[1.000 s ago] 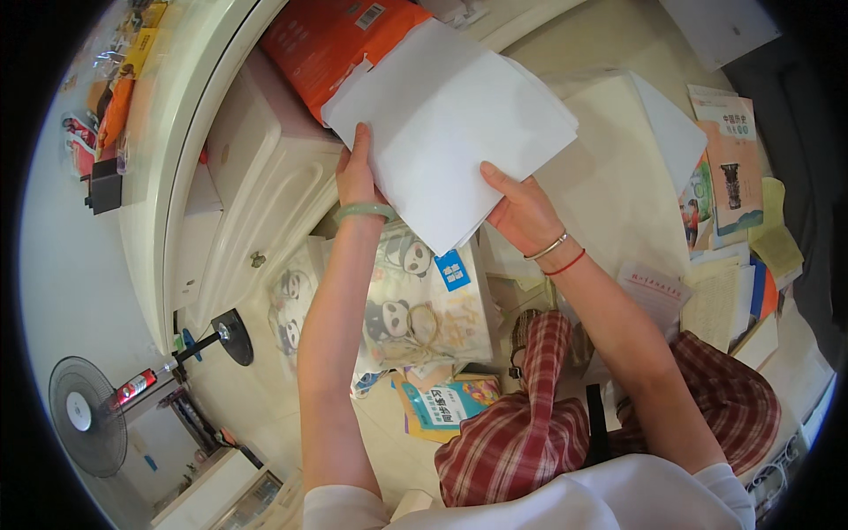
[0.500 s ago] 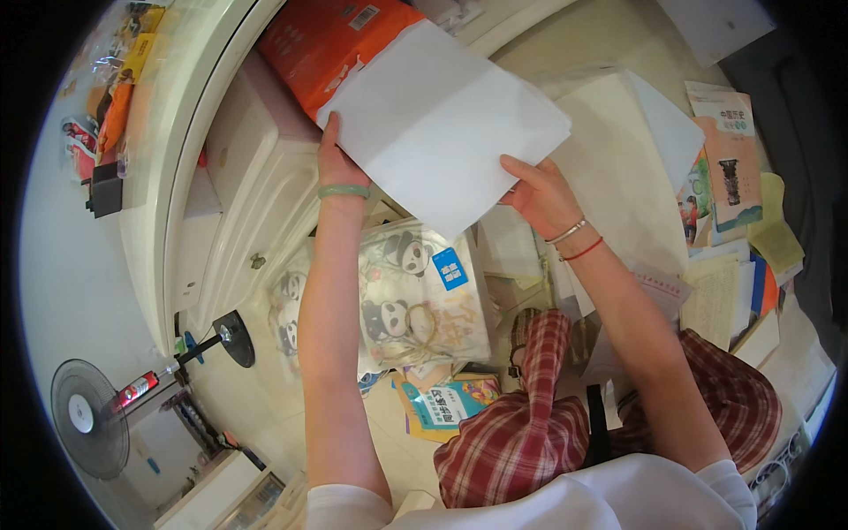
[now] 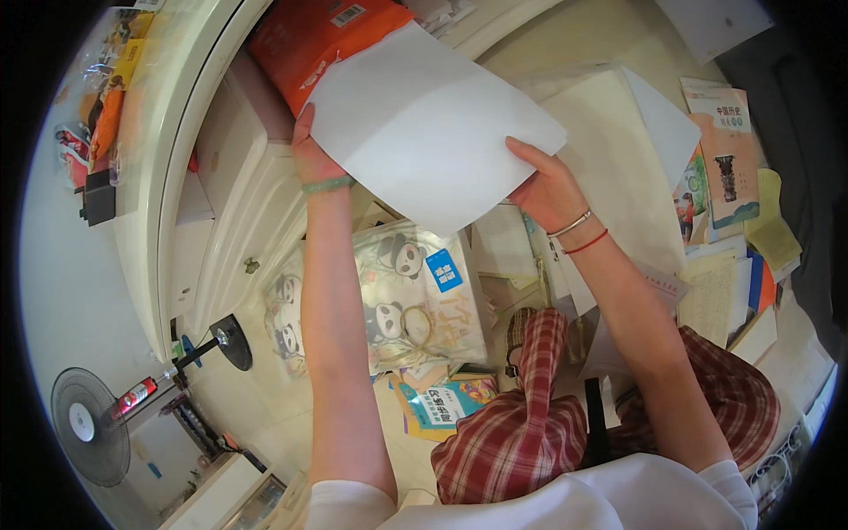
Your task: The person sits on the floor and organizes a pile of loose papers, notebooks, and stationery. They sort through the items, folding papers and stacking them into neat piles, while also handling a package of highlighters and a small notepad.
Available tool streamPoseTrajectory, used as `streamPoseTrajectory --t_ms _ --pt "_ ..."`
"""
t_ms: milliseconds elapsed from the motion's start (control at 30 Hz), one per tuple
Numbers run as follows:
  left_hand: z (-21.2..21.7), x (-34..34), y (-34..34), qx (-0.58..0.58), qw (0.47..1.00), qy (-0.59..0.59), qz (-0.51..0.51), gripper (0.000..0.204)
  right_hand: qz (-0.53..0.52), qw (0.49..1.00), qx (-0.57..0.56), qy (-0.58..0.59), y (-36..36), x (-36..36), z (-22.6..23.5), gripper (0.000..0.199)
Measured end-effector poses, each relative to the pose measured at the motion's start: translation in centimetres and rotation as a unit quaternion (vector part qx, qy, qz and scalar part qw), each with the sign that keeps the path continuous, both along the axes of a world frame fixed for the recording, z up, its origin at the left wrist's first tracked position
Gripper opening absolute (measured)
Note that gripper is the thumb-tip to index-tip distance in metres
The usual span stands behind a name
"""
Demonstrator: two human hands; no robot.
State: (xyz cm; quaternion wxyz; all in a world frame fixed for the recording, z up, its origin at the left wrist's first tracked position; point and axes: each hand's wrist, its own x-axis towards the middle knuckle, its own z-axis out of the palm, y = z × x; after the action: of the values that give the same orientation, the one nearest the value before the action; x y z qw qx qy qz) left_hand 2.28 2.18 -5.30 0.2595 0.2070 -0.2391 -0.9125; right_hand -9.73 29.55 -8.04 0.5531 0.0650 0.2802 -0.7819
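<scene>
A stack of blank white paper is held up before me, its far end inside or against a torn orange package. On the left, my left hand is closed on the paper's edge near the package, its thumb along the side and its other fingers hidden beneath. My right hand pinches the paper's near right edge, thumb on top and fingers underneath. A green bangle circles my left wrist; a silver bracelet and a red cord are on the right one.
Below the paper lies a clear panda-print bag with a blue card. Books and loose papers spread at right. A teal workbook rests on the floor. White drawers and a standing fan are at left.
Both ends of the paper have shifted slightly left, together with the orange package and my left hand. My right hand keeps its pinch, with its fingers a little more curled under the edge.
</scene>
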Motion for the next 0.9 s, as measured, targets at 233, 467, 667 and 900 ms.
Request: streamPoseTrajectory --t_ms 233,467,667,900 --pt "-4.3 1.9 -0.5 0.044 0.992 0.102 0.058 0.046 0.014 1.0 -0.023 -0.008 0.5 -0.5 1.5 0.036" --pt "-6.8 1.2 -1.5 -0.247 0.963 0.095 -0.049 0.051 0.026 0.999 -0.023 -0.025 0.3 -1.1 1.4 0.035" --pt "-5.4 -1.9 1.5 -0.021 0.978 0.207 0.025 0.053 0.012 0.997 -0.015 -0.075 0.6 -1.4 1.8 0.035" --pt "-8.4 0.4 3.0 0.139 0.968 0.195 0.079 0.05 0.026 0.997 -0.002 -0.074 0.4 -1.5 2.0 0.037"
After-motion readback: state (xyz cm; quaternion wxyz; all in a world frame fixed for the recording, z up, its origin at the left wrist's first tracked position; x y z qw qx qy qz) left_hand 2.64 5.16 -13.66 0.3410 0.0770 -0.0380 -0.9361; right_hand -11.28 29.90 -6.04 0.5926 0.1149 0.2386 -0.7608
